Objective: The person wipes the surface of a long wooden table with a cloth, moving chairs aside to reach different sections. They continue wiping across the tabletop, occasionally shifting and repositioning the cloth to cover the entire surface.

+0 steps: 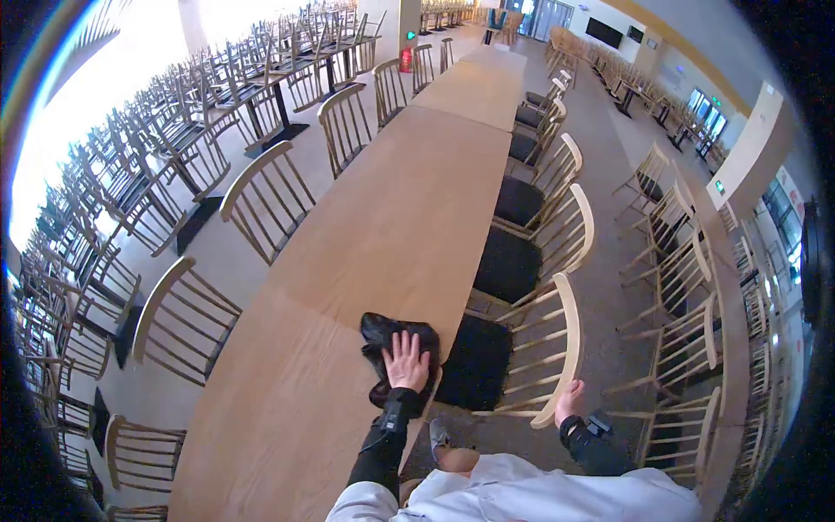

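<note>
My left hand lies flat on a crumpled black cloth, its fingers spread. Beneath the cloth is the long light-wood table, near its right edge. My right hand is closed at the near end of the curved top rail of a wooden chair; its fingertips are partly hidden. That chair has a spindle back and a dark seat pad, which lies close beside the table edge.
More chairs line both sides of the table, including one at the left. Far left, upturned chairs rest on tables. Another chair row stands right of the aisle. A fire extinguisher stands by a pillar.
</note>
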The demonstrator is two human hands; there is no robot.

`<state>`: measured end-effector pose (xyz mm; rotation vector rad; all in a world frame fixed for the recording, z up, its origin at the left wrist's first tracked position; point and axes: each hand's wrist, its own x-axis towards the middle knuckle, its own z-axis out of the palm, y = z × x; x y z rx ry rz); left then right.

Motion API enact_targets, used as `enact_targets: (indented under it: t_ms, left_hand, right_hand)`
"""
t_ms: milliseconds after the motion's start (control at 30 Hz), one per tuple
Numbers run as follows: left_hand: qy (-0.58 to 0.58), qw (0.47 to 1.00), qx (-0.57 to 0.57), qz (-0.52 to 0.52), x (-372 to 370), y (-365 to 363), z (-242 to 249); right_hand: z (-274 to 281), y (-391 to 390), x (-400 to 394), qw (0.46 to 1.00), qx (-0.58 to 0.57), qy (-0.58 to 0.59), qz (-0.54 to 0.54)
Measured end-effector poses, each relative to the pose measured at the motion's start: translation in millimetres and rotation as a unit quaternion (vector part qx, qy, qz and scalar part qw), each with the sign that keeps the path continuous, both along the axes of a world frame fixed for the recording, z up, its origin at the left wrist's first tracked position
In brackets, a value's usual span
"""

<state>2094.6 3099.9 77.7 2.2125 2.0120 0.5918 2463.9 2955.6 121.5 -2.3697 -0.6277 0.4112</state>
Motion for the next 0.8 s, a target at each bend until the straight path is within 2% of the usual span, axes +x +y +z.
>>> enact_targets:
  t_ms: [67,167,267,333,400,433,467,500,533,567,633,733,800]
  left_hand:
    - [-0.006,1.000,0.004,-0.017,14.4,-3.2,-4.2]
    - [0.011,0.999,-0.004,-0.038,12.6,-16.4,-2.2]
    - [-0.004,0.998,-0.009,-0.066,9.9,-44.7,1.1]
    - [-0.016,0.996,-0.018,-0.081,4.0,-69.1,8.0]
    - [-0.002,0.995,-0.014,-0.097,-8.3,-97.5,10.4]
    - [-0.004,0.995,-0.023,-0.098,-16.8,-112.0,10.8]
    - [-0.005,0.994,-0.032,-0.100,-25.2,-126.0,13.7]
    - [-0.003,0.994,-0.034,-0.100,-35.4,-139.4,15.4]
    - [-0.010,0.994,-0.039,-0.098,-46.8,-153.0,16.8]
    - [-0.017,0.994,-0.047,-0.095,-58.1,-169.2,17.3]
    - [-0.001,0.996,-0.054,-0.070,-84.2,-194.4,18.6]
    - [0.021,0.998,-0.063,-0.005,-127.6,-228.5,18.2]
    - [0.014,0.997,-0.071,0.036,-154.5,-247.0,23.4]
  right_hand:
    - [-52.4,-3.1,22.8,0.994,0.104,-0.039,-0.022]
    - [-74.4,-4.8,34.2,0.991,0.128,-0.021,-0.016]
    - [-42.4,-3.4,22.3,0.997,0.076,0.011,-0.009]
    - [-51.8,-0.8,26.6,0.993,0.114,0.036,0.008]
    - [-59.9,5.1,28.5,0.992,0.118,-0.021,-0.039]
    - [-63.0,7.6,31.2,0.977,0.211,0.024,-0.028]
    - [-57.8,8.4,30.1,0.977,0.209,0.026,-0.026]
    - [-53.5,8.2,30.1,0.988,0.156,0.003,-0.011]
    - [-48.6,4.7,31.8,0.995,0.101,-0.020,0.003]
    - [-55.2,3.3,43.4,0.995,0.095,-0.020,0.002]
    - [-92.9,16.9,73.7,0.994,0.107,-0.024,0.028]
    - [-66.6,16.9,49.1,0.988,0.152,0.014,0.005]
    - [-84.6,18.8,59.1,0.983,0.182,0.019,0.024]
